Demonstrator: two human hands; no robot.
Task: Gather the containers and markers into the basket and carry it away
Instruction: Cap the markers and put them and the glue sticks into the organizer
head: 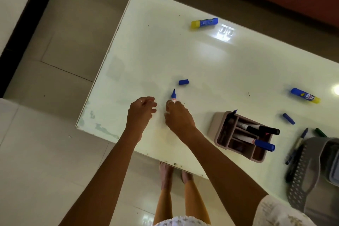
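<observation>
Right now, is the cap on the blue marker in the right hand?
No. The blue marker in the right hand shows a bare tip; a blue cap lies apart on the table.

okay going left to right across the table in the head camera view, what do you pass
left hand → uncapped blue marker gripped by right hand → loose blue cap → pink organizer → second blue cap → grey basket

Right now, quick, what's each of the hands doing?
Left hand: holding nothing, fingers loosely curled above the table.
Right hand: gripping an uncapped blue marker, tip pointing away.
</observation>
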